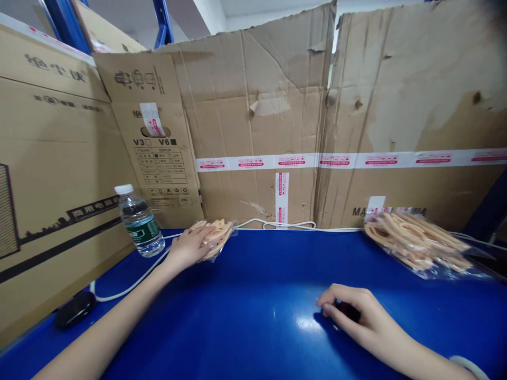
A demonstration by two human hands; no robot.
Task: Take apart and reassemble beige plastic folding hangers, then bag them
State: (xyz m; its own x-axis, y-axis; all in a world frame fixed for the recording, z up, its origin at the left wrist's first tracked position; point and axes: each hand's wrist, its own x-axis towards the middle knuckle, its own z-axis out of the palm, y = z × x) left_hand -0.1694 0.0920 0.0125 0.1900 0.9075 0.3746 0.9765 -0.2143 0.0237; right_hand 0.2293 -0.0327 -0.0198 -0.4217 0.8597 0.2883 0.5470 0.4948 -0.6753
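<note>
My left hand (190, 247) reaches to the back of the blue table (253, 316) and closes on a small clear bag of tan rubber bands (217, 235). My right hand (354, 316) rests on the table near the front, fingers curled downward over a small dark thing I cannot make out. A larger clear bag of tan rubber bands (420, 243) lies at the back right, apart from both hands.
A water bottle (139, 220) stands at the back left. A white cable (277, 226) runs along the back edge to a black object (74, 309) at the left. Cardboard walls (277, 116) enclose the table at the left and back.
</note>
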